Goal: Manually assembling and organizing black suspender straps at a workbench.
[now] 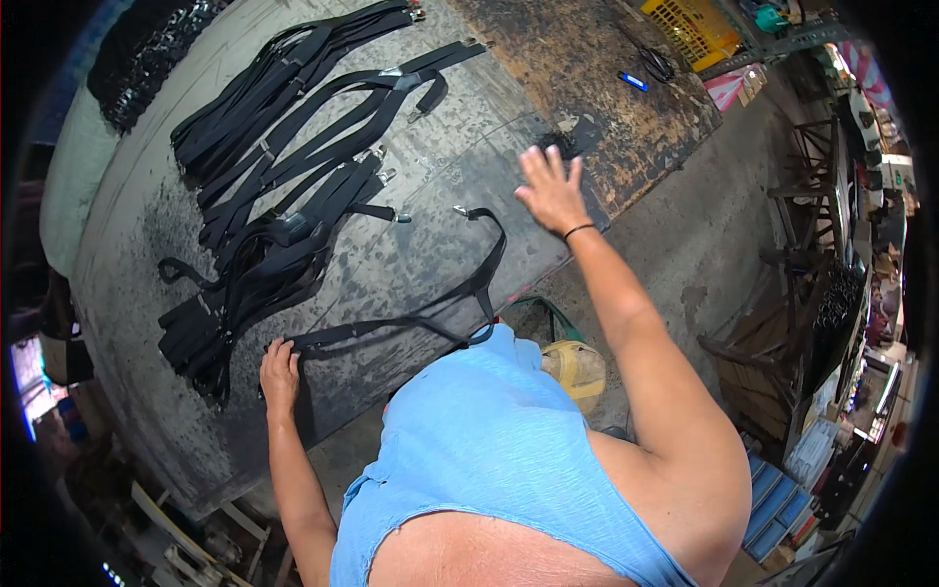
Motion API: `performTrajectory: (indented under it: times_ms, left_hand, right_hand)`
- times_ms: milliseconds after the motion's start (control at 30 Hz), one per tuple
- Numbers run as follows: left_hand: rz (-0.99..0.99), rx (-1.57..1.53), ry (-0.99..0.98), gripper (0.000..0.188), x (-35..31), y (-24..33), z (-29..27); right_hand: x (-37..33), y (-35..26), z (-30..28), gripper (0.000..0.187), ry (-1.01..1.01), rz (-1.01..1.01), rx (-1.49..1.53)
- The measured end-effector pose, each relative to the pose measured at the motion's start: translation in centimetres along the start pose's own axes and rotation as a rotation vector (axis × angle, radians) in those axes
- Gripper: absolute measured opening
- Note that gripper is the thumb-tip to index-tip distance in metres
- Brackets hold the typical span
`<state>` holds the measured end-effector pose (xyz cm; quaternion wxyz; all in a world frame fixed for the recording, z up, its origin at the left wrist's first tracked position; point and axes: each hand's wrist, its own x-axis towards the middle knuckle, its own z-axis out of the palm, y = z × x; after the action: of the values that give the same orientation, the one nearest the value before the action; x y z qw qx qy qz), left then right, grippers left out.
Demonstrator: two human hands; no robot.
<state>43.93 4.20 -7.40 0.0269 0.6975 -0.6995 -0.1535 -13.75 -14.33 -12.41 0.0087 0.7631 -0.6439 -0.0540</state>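
Note:
A pair of black suspenders point(381, 326) lies along the near edge of the worktable point(411, 254), its metal clip at the far end. My left hand point(281, 374) is at the left end of these suspenders, fingers closed on the strap. My right hand point(554, 196) is spread flat over the table near its right side, with nothing held. Just beyond its fingertips is a small dark tangle point(559, 145), too unclear to name. To the left, a heap of folded suspenders point(259, 274) lies close to my left hand, and more suspenders point(303, 64) are stacked farther back.
A blue cutter-like tool point(633, 81) rests on the brown worn board point(577, 59) at the far right. Beyond it stands a yellow crate point(696, 31). Wooden stools point(773, 342) stand right of the table. A pale sack point(78, 186) bulges at the left edge.

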Motion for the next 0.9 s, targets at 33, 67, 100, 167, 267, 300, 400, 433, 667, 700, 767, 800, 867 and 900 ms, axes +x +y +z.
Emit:
performTrajectory:
  times_ms: [33,67,100,167,267,300,400,433,667,700,767,800,867,900]
  left_hand:
    - [-0.003,0.012,0.025,0.024,-0.3,0.0,0.0]
    - [0.011,0.007,0.028,0.025,-0.4,-0.2,0.2]
    - [0.016,0.009,0.025,0.026,-0.4,-0.6,0.2]
    - [0.004,-0.019,0.027,0.025,0.2,0.1,-0.2]
    - [-0.057,0.008,0.029,0.023,-0.3,-0.1,-0.5]
    - [-0.054,0.016,0.03,0.024,-0.6,-0.2,-0.6]
    - [-0.074,0.11,0.072,0.031,-1.3,1.0,-2.9]
    - [-0.072,0.181,0.106,0.036,-1.8,1.3,-3.9]
    - [-0.278,0.216,-0.186,0.064,-4.7,-3.7,-8.2]
    - [-0.269,0.16,-0.172,0.075,-5.3,-5.0,-8.0]
    - [-0.284,0.118,-0.221,0.076,-5.5,-6.0,-7.5]
    - [-0.317,0.094,-0.275,0.076,-5.5,-6.2,-7.2]
    - [-0.318,0.058,-0.306,0.078,-5.6,-7.0,-6.0]
    - [-0.344,0.058,-0.369,0.078,-5.9,-7.8,-5.6]
  right_hand:
    - [0.8,0.9,-0.4,0.068,0.017,0.049,0.002]
    - [1.5,1.6,-0.3,0.068,0.056,0.072,-0.053]
    - [1.9,1.6,-0.9,0.068,0.165,0.056,-0.028]
    - [1.9,0.0,-2.0,0.069,0.19,-0.163,0.214]
    - [-0.2,-4.6,-4.3,0.074,0.007,-0.587,0.411]
    - [-1.0,-5.8,-4.4,0.072,-0.063,-0.648,0.447]
    - [-1.8,-6.7,-3.1,0.035,-0.043,-0.665,0.406]
    - [-1.9,-6.7,-3.1,0.03,0.004,-0.623,0.458]
    - [-0.6,-8.5,-7.7,0.045,-0.187,-0.449,0.394]
    - [-0.2,-9.3,-8.5,0.048,-0.32,-0.336,0.392]
    - [-0.1,-9.2,-8.4,0.054,-0.376,-0.247,0.403]
    - [0.0,-9.1,-7.3,0.054,-0.37,-0.231,0.376]
    - [0.2,-8.7,-5.4,0.056,-0.323,-0.139,0.302]
    - [0.1,-9.4,-5.6,0.058,-0.358,-0.1,0.255]
